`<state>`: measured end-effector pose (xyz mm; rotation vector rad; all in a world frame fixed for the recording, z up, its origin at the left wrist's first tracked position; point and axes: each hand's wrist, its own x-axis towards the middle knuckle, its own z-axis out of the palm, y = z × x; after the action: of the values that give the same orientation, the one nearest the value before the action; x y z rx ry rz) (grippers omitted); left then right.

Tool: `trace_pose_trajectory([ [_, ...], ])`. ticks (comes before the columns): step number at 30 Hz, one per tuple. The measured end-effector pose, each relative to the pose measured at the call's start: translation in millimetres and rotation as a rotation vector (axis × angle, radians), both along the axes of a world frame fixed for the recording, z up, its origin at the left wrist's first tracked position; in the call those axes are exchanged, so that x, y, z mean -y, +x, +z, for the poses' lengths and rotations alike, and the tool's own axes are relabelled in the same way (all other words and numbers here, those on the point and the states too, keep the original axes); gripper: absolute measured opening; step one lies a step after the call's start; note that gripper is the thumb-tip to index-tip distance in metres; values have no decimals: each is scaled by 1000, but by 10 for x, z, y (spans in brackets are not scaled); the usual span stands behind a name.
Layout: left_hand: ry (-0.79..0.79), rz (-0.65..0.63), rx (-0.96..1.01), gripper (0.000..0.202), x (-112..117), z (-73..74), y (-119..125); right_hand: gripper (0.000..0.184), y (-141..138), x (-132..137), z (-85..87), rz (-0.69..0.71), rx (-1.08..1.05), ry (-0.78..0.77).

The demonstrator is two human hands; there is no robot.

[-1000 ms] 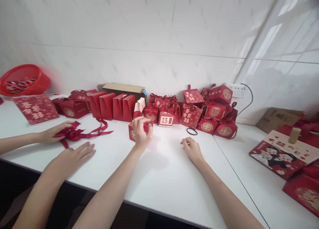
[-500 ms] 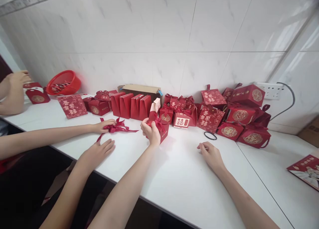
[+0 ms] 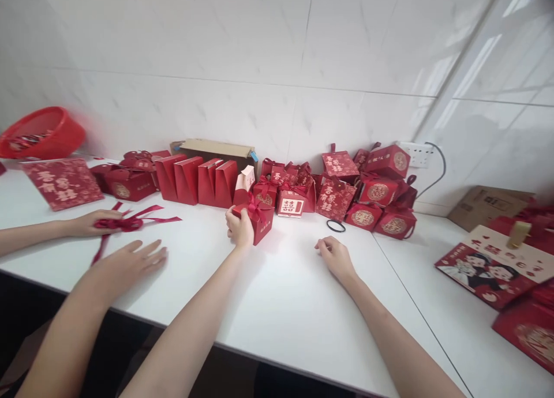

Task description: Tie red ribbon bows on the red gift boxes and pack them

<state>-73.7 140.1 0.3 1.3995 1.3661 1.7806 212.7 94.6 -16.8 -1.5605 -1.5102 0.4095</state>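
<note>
From head height, red bags (image 3: 186,179) and stacked boxes (image 3: 378,191) crowd the worktop (image 3: 281,305) beyond the bow-topped box (image 3: 262,224). The left hand (image 3: 241,226) is closed round its left side; a second ago it hid most of it. The right hand (image 3: 336,258) curls loosely near a black ring (image 3: 336,231); whether empty, I can't tell.

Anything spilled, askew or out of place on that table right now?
Two things. The red tub at far left looks tilted; I can't tell whether anything spilled. A plain black ring lies loose just beyond the right hand, odd among the red boxes.
</note>
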Motion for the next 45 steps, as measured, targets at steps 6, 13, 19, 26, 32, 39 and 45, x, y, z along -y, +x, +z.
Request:
trace_pose_trajectory([
  [6, -132, -222, 104, 27, -366, 30, 733, 45, -2, -5, -5, -22, -31, 1],
  [13, -150, -673, 123, 37, -227, 55, 840, 53, -1, 17, 11, 2, -97, 41],
  [19, -193, -842, 145, 46, -149, 71, 875, 56, -75, 47, 48, 108, -373, 27],
  [26, -225, -955, 107, 44, -60, 75, 926, 57, -94, 118, 201, 327, -607, -41],
  [32, -231, -948, 86, 47, -42, 125, 937, 40, -41, 134, 311, 449, -736, -116],
  [39, -310, -994, 63, 46, -19, 196, 946, 33, -42, 67, 323, 339, -1025, -34],
  [45, -320, -993, 17, 41, -10, 170, 1001, 28, -69, 54, 374, 205, -1216, 2],
])
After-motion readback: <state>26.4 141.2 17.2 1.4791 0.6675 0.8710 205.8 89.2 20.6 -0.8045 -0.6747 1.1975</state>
